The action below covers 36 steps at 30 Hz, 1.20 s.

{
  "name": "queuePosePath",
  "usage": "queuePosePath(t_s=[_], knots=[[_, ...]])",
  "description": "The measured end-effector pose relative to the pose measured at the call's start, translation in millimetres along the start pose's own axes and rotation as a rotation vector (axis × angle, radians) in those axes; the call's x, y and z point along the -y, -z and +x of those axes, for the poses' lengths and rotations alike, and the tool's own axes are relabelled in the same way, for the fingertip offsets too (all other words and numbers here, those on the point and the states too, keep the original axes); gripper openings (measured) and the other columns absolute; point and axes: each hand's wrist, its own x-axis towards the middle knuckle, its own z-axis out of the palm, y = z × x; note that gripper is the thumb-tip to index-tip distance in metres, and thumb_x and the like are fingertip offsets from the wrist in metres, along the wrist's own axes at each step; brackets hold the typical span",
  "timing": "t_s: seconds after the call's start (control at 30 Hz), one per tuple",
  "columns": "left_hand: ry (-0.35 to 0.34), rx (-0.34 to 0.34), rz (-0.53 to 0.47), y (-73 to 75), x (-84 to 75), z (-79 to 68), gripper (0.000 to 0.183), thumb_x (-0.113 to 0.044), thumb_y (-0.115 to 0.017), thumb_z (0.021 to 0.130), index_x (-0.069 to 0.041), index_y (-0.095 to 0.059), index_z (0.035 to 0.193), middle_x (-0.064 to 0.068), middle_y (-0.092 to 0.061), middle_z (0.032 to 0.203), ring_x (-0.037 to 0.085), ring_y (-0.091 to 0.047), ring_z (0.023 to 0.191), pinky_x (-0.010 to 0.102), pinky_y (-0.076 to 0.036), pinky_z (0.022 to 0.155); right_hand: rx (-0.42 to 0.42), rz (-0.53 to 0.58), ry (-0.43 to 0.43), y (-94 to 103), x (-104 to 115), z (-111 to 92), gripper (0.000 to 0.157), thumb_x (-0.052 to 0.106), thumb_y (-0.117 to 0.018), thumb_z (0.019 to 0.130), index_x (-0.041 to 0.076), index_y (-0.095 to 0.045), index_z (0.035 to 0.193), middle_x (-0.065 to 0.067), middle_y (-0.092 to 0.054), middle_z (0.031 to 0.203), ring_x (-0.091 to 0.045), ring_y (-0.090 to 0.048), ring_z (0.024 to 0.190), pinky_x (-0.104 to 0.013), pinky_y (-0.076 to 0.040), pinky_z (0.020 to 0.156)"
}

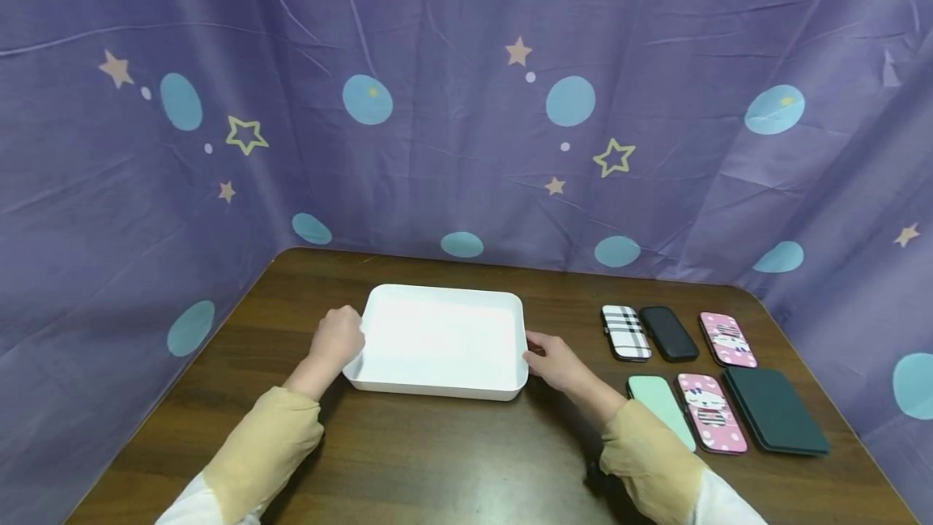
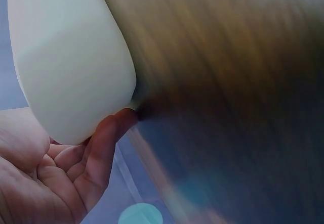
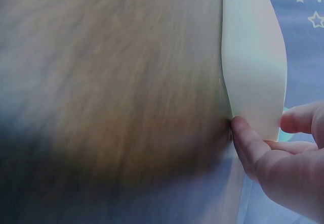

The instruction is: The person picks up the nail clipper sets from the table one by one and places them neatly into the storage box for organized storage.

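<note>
A shallow white rectangular tray (image 1: 445, 339) with rounded corners lies on the brown wooden table, its inside bare. My left hand (image 1: 338, 339) grips its left side. In the left wrist view, curled fingers (image 2: 101, 155) reach round the lower edge of the tray wall (image 2: 76, 77). At the opposite short side, my right hand (image 1: 555, 360) holds the tray between thumb and fingers. The right wrist view has the thumb (image 3: 298, 119) at the rim and a fingertip (image 3: 240, 125) low on the wall (image 3: 255, 67), near the tabletop.
Right of the tray lie several flat cases: a plaid one (image 1: 626, 333), a black one (image 1: 668, 334), a mint green one (image 1: 662, 411), two pink printed ones (image 1: 711, 413) and a larger dark green one (image 1: 776, 410). A purple curtain (image 1: 452, 104) hangs behind the table (image 1: 437, 460).
</note>
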Motion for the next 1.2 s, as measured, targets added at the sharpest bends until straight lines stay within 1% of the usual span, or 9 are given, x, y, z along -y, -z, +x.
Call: queuePosePath(t_s=[0.13,0.27,0.43,0.53,0.67,0.77,0.93,1.03,1.2], knots=[[0.002,0.010,0.006,-3.8,-5.9,-0.7,0.022,0.007,-0.047,0.074,-0.003,-0.051,0.056,0.011,-0.052,0.056,0.023,-0.047,0.053,0.037,-0.043,0.044,-0.009,-0.019,-0.026,5.1,-1,-5,0.042,-0.002,-0.048,0.093,-0.009,-0.044,0.134,-0.024,-0.058,0.122,-0.028,-0.058,0.107,-0.038,-0.054,0.083],[0.002,0.031,0.015,-5.1,-13.0,-2.6,0.020,0.006,-0.049,0.077,-0.002,-0.055,0.059,0.009,-0.050,0.056,0.021,-0.046,0.052,0.033,-0.041,0.043,-0.018,-0.037,-0.058,9.9,-1,-10,0.042,-0.001,-0.050,0.094,-0.008,-0.044,0.135,-0.023,-0.057,0.124,-0.027,-0.058,0.107,-0.038,-0.053,0.083],[-0.008,0.041,0.010,-5.4,-23.2,-6.6,0.019,0.008,-0.050,0.076,-0.001,-0.055,0.060,0.008,-0.049,0.055,0.020,-0.044,0.051,0.030,-0.038,0.042,-0.021,-0.063,-0.063,16.2,-3,-15,0.042,-0.001,-0.050,0.094,-0.010,-0.043,0.135,-0.025,-0.056,0.124,-0.028,-0.058,0.106,-0.038,-0.054,0.082],[-0.011,0.040,0.004,-7.9,-28.7,-6.9,0.016,0.008,-0.051,0.077,0.002,-0.060,0.065,0.010,-0.054,0.058,0.020,-0.045,0.051,0.030,-0.038,0.042,-0.036,-0.076,-0.077,20.3,-4,-19,0.042,-0.001,-0.050,0.093,-0.010,-0.043,0.134,-0.025,-0.057,0.122,-0.027,-0.059,0.105,-0.037,-0.054,0.080],[-0.023,0.043,0.009,-10.8,-36.9,-8.3,0.013,0.008,-0.053,0.078,0.005,-0.064,0.074,0.014,-0.061,0.066,0.021,-0.050,0.052,0.031,-0.042,0.043,-0.051,-0.080,-0.103,25.6,-7,-23,0.043,-0.002,-0.051,0.093,-0.009,-0.044,0.134,-0.024,-0.057,0.122,-0.027,-0.059,0.105,-0.037,-0.055,0.080],[-0.040,0.036,0.022,-11.6,-42.8,-10.9,0.012,0.008,-0.054,0.078,0.006,-0.064,0.074,0.014,-0.061,0.065,0.020,-0.050,0.051,0.031,-0.042,0.043,-0.045,-0.086,-0.096,29.4,-10,-26,0.043,-0.002,-0.050,0.093,-0.010,-0.043,0.134,-0.025,-0.056,0.123,-0.028,-0.058,0.105,-0.038,-0.054,0.081],[-0.063,0.038,0.031,-16.7,-47.2,-10.9,0.011,0.008,-0.054,0.079,0.006,-0.064,0.073,0.013,-0.058,0.062,0.020,-0.049,0.050,0.029,-0.041,0.042,-0.038,-0.096,-0.087,35.7,-13,-31,0.043,-0.001,-0.050,0.094,-0.011,-0.042,0.135,-0.027,-0.053,0.128,-0.028,-0.058,0.105,-0.037,-0.055,0.080],[-0.068,0.047,0.035,-20.1,-49.7,-9.9,0.011,0.008,-0.054,0.079,0.007,-0.065,0.078,0.014,-0.060,0.065,0.020,-0.050,0.052,0.030,-0.043,0.043,-0.036,-0.108,-0.093,39.9,-16,-33,0.044,0.000,-0.051,0.094,-0.011,-0.041,0.135,-0.027,-0.051,0.130,-0.027,-0.058,0.105,-0.036,-0.055,0.079],[-0.093,0.049,0.042,-23.6,-56.0,-12.3,0.010,0.008,-0.055,0.080,0.007,-0.065,0.080,0.015,-0.062,0.067,0.018,-0.051,0.052,0.031,-0.044,0.044,-0.029,-0.130,-0.106,46.2,-16,-38,0.044,0.002,-0.051,0.094,-0.011,-0.042,0.135,-0.029,-0.050,0.131,-0.027,-0.058,0.105,-0.036,-0.055,0.078]])
